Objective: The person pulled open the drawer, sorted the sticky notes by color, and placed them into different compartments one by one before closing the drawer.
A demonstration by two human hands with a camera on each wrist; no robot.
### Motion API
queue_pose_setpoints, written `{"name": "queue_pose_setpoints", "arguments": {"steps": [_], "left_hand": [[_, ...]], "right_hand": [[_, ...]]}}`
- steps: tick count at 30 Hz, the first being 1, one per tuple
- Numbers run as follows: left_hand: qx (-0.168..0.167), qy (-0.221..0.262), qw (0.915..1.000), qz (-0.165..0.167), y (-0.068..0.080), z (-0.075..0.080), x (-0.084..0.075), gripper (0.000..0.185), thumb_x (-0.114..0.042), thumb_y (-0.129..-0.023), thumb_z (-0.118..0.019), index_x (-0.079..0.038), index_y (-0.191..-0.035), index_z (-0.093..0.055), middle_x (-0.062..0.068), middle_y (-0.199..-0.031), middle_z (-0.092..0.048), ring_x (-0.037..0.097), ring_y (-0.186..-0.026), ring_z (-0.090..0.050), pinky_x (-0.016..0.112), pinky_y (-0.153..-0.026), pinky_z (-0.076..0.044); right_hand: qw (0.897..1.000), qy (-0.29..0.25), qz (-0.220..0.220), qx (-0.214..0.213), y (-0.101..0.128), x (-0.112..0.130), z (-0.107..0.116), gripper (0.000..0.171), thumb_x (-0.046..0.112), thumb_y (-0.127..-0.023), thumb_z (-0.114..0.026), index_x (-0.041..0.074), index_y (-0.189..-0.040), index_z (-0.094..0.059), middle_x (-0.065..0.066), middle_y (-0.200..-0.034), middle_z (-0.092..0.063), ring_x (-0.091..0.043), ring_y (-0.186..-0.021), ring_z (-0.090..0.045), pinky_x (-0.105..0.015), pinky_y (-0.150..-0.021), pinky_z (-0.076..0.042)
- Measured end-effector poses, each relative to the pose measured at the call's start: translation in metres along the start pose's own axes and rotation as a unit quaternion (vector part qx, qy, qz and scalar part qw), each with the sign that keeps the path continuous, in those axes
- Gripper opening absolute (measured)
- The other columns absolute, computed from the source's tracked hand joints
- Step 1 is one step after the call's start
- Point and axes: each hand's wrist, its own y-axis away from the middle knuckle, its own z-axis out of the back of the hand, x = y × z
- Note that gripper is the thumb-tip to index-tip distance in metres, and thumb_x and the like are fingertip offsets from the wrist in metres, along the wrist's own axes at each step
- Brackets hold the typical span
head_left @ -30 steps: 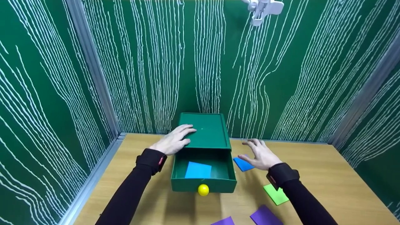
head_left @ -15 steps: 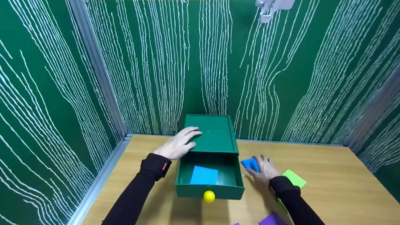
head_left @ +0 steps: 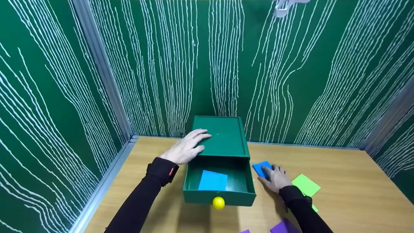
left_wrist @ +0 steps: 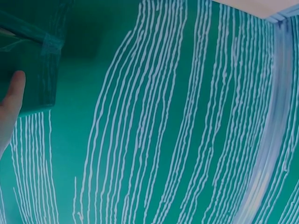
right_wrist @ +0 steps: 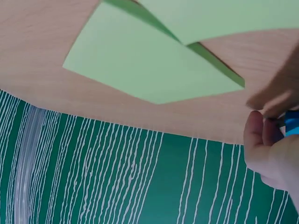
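A green box (head_left: 223,137) stands on the table with its drawer (head_left: 239,181) pulled out, a yellow round knob (head_left: 218,203) on the drawer front. Inside the drawer lies a light-blue paper square (head_left: 212,180). My left hand (head_left: 185,147) rests on the left side of the box top, fingers extended; one fingertip (left_wrist: 17,84) shows against the box in the left wrist view. To the right of the box, my right hand (head_left: 275,178) pinches a blue paper square (head_left: 261,167) at the table. In the right wrist view its curled fingers partly hide this blue square (right_wrist: 292,123).
Two green paper squares (head_left: 306,185) lie right of my right wrist, one partly under the forearm. Purple squares (head_left: 284,226) lie near the front edge. Green walls with white wavy lines (head_left: 155,64) and metal corner posts (head_left: 100,64) enclose the wooden table (head_left: 349,181).
My right hand has come down from above the blue paper square, and its fingers have closed on it. The left hand stays on the box. The head view has shifted slightly.
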Motion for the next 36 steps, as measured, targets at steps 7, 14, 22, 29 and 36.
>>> {"name": "queue_pose_setpoints", "arguments": {"steps": [7, 14, 22, 29, 36], "left_hand": [[0.004, 0.004, 1.0, -0.002, -0.001, -0.004, -0.007, 0.048, -0.027, -0.102, -0.045, -0.021, -0.149, -0.047, 0.003, -0.162, -0.033, 0.024, -0.151, -0.029, 0.044, -0.124, -0.026], [0.009, 0.009, 0.9999, -0.001, -0.002, -0.007, -0.007, 0.047, -0.027, -0.102, -0.045, -0.021, -0.149, -0.047, 0.004, -0.162, -0.033, 0.023, -0.151, -0.029, 0.043, -0.124, -0.026], [0.005, 0.009, 0.9999, 0.01, -0.005, -0.005, -0.006, 0.048, -0.028, -0.102, -0.045, -0.022, -0.149, -0.047, 0.002, -0.163, -0.033, 0.023, -0.152, -0.028, 0.044, -0.124, -0.025], [-0.002, 0.012, 0.9999, 0.011, -0.002, -0.003, -0.008, 0.047, -0.027, -0.101, -0.045, -0.022, -0.148, -0.048, 0.004, -0.162, -0.034, 0.024, -0.151, -0.029, 0.046, -0.124, -0.027], [-0.009, 0.014, 0.9997, 0.018, 0.003, 0.003, -0.01, 0.047, -0.027, -0.101, -0.045, -0.023, -0.148, -0.048, 0.003, -0.163, -0.033, 0.025, -0.151, -0.029, 0.048, -0.123, -0.027]], "right_hand": [[0.999, -0.025, -0.028, 0.022, 0.008, 0.002, 0.011, 0.065, 0.035, -0.083, -0.075, 0.002, -0.136, -0.056, -0.036, -0.133, -0.053, -0.056, -0.12, -0.048, -0.067, -0.103, -0.038], [0.998, -0.058, -0.033, 0.001, 0.017, 0.005, 0.034, 0.062, 0.036, -0.078, -0.078, 0.004, -0.128, -0.059, -0.031, -0.127, -0.059, -0.05, -0.11, -0.055, -0.063, -0.093, -0.049], [0.994, -0.075, 0.023, -0.079, 0.018, 0.029, 0.092, 0.058, 0.028, -0.079, -0.079, 0.001, -0.127, -0.061, -0.035, -0.131, -0.056, -0.053, -0.115, -0.051, -0.066, -0.093, -0.046], [0.978, -0.106, 0.102, -0.148, 0.029, 0.069, 0.156, 0.048, 0.021, -0.077, -0.078, 0.006, -0.121, -0.065, -0.029, -0.131, -0.059, -0.045, -0.112, -0.052, -0.059, -0.087, -0.05], [0.96, -0.081, 0.21, -0.168, 0.051, 0.118, 0.192, 0.05, 0.022, -0.077, -0.081, 0.009, -0.122, -0.065, -0.018, -0.13, -0.061, -0.036, -0.114, -0.051, -0.051, -0.087, -0.052]]}}
